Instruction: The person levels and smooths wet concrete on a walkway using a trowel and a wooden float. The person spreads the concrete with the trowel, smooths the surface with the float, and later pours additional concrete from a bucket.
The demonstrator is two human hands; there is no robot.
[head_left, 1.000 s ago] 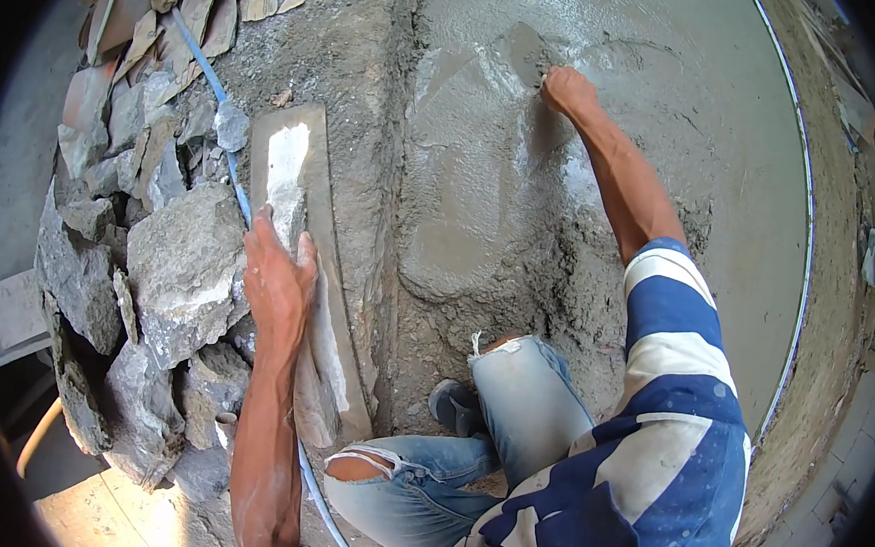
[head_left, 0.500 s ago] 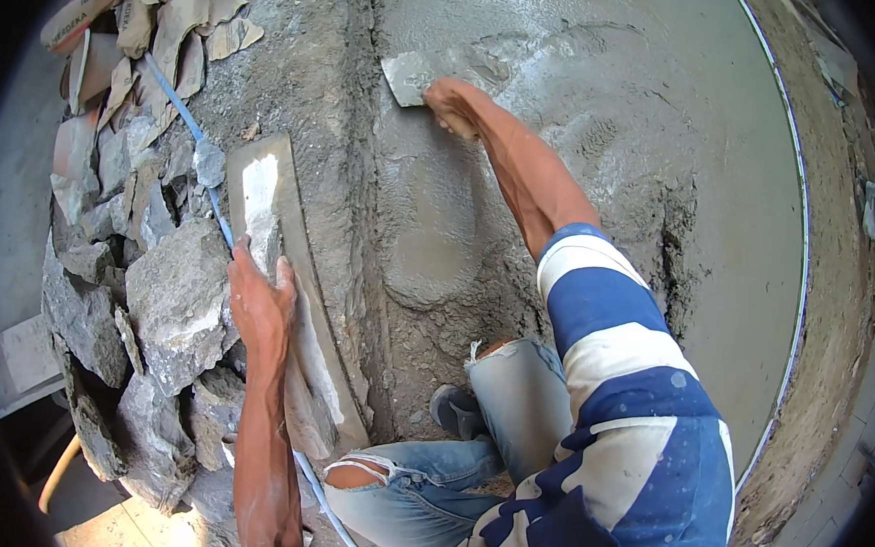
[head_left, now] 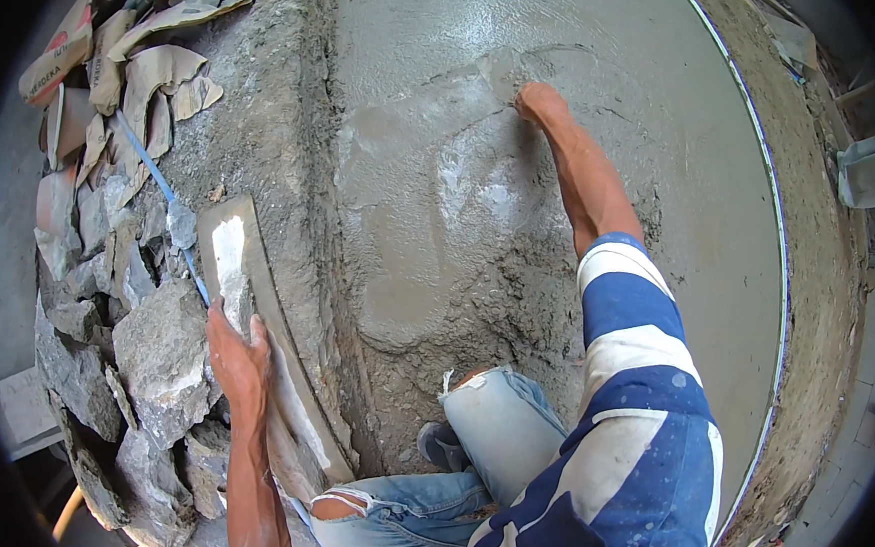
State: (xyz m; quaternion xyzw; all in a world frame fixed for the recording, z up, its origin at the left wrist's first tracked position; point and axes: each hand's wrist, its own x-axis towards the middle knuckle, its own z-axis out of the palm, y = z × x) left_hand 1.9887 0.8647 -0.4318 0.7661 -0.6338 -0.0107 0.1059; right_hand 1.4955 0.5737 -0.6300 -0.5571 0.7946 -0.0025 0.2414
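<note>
My right hand [head_left: 540, 101] is closed on a trowel [head_left: 503, 69] out over the wet concrete [head_left: 400, 231]. The wet grey coating on its blade blends into the surface, and the hand hides the handle. Under the arm the concrete is part smooth and part rough and lumpy. My left hand [head_left: 239, 357] is closed round the raised middle of a long board [head_left: 297, 360] smeared white and grey. That board lies aslant on the rough ground beside the concrete's left edge.
Broken rock slabs [head_left: 165, 342] are piled at the left, with torn paper sacks [head_left: 154, 81] behind them. A blue hose or cord [head_left: 146, 155] runs past the board. My bent knees [head_left: 499, 418] are near the lumpy concrete. A thin pale edging [head_left: 781, 254] bounds the slab at the right.
My right hand has swept the trowel to the right across the concrete, leaving a smoother, shinier patch. My left hand keeps its hold on the board. The whole view has shifted slightly.
</note>
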